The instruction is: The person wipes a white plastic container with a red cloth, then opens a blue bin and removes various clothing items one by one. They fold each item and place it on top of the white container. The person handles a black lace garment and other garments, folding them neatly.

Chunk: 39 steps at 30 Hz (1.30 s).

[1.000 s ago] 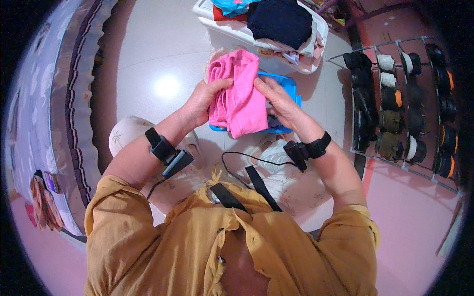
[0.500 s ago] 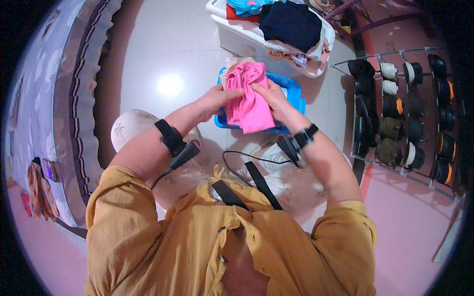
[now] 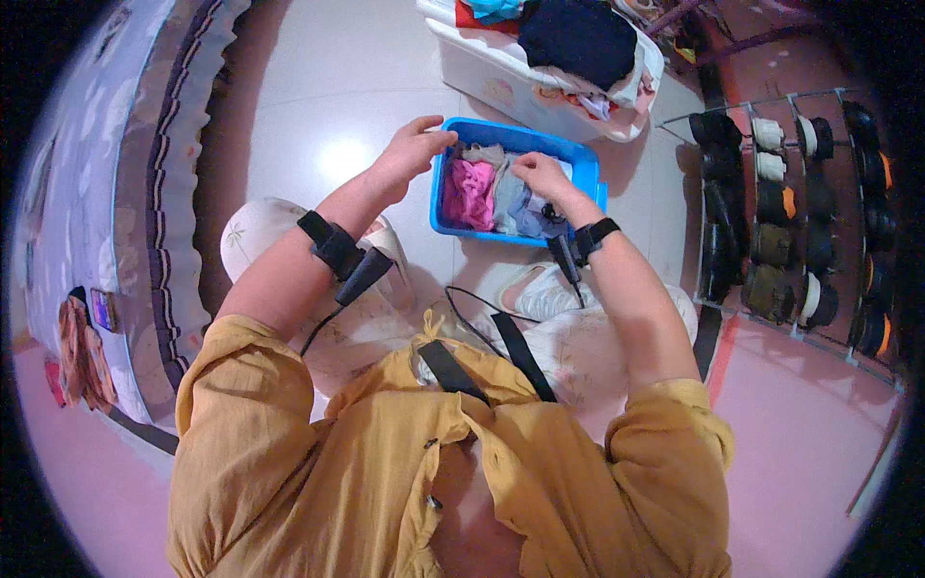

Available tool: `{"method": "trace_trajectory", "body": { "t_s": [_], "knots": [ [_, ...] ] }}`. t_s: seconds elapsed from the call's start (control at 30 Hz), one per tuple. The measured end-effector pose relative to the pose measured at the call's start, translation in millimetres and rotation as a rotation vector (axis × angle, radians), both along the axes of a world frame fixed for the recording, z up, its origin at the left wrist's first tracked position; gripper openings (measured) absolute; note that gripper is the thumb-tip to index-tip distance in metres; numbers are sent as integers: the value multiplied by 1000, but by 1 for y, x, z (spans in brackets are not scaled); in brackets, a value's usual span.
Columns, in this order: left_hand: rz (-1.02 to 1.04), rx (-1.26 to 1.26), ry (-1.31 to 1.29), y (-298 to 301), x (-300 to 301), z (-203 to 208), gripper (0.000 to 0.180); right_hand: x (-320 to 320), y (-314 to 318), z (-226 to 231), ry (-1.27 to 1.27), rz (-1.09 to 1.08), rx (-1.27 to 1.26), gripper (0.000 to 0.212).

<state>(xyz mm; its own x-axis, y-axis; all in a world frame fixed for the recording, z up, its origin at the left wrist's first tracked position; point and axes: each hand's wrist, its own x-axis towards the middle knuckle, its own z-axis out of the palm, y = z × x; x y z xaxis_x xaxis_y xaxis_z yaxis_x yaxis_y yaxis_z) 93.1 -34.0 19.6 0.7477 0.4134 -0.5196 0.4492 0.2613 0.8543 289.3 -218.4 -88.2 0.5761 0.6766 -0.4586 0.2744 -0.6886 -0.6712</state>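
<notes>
In front of me stands a blue plastic bin (image 3: 453, 223) with folded clothes in it. A bunched pink garment (image 3: 469, 193) lies at its left side, and a grey cloth (image 3: 507, 197) beside it in the middle. My left hand (image 3: 416, 156) is at the bin's left rim, fingers stretched out and apart, holding nothing. My right hand (image 3: 544, 177) hangs over the right half of the bin, its fingers curled together above the grey cloth. Whatever may be between those fingertips is hidden. A bluish-grey garment (image 3: 533, 214) lies below the right hand.
Behind the bin is a large white tub (image 3: 491, 82) heaped with clothes, a black garment (image 3: 578, 40) on top. A metal rack (image 3: 792, 207) of shoes stands to the right. On the left is a bed edge with a ruffled cover (image 3: 178, 144). A cable (image 3: 467, 332) crosses my lap.
Both hands held the pink garment above the bin; now it lies inside at the left. My left hand has let go and moved left, while the right has shifted slightly right over the bin.
</notes>
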Motion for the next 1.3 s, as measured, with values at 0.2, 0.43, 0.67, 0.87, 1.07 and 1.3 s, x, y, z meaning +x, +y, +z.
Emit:
{"method": "trace_trajectory", "body": {
  "t_s": [0.2, 0.43, 0.67, 0.87, 1.07, 1.3],
  "knots": [
    [-73, -20, 25, -16, 9, -14, 73, 44, -49, -22, -279, -59, -311, 55],
    [-163, 4, 142, -23, 16, -28, 72, 27, -38, -15, -346, 154, -321, 55],
    [-11, -59, 9, -23, 22, -2, 67, -29, 32, -35, -333, 592, -249, 58],
    [4, -65, 85, -14, 21, -1, 66, -41, 58, -77, -409, 521, -288, 80],
    [-8, -106, 141, -16, 28, -5, 66, -26, 73, -98, -233, 702, -480, 74],
    [-43, -95, 121, -13, 35, -13, 66, -28, 73, -109, -266, 657, -319, 66]
  ]
}}
